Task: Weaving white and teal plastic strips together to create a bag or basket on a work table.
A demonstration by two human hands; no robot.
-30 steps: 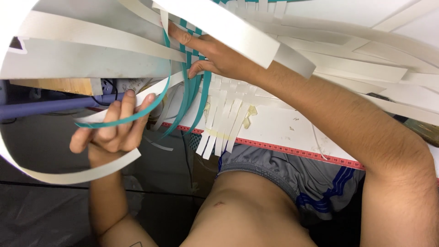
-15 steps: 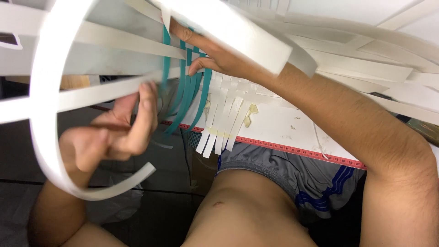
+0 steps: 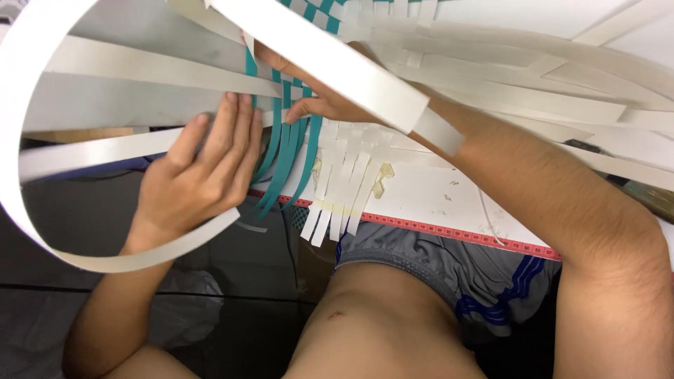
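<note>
My left hand point(image 3: 200, 172) lies flat, fingers together, against a hanging bunch of teal strips point(image 3: 284, 158) and white strips at the table's left edge. My right hand point(image 3: 316, 98) reaches across from the right, its fingers pressed on the woven teal-and-white patch point(image 3: 309, 14), partly hidden by a wide white strip point(image 3: 330, 63) crossing in front. A long white strip point(image 3: 21, 105) loops around my left wrist. Several short white strip ends point(image 3: 344, 189) hang over the table's front edge.
The white table point(image 3: 435, 193) has a red measuring tape point(image 3: 449, 231) along its front edge. More long white strips point(image 3: 533, 91) fan out to the right over my right forearm. Dark floor tiles and a clear plastic bag point(image 3: 179, 309) lie below on the left.
My left hand has let go of the curled strip, turned palm-down and moved up and right onto the teal strips. The white loop has swung wider. My right hand has stayed in place.
</note>
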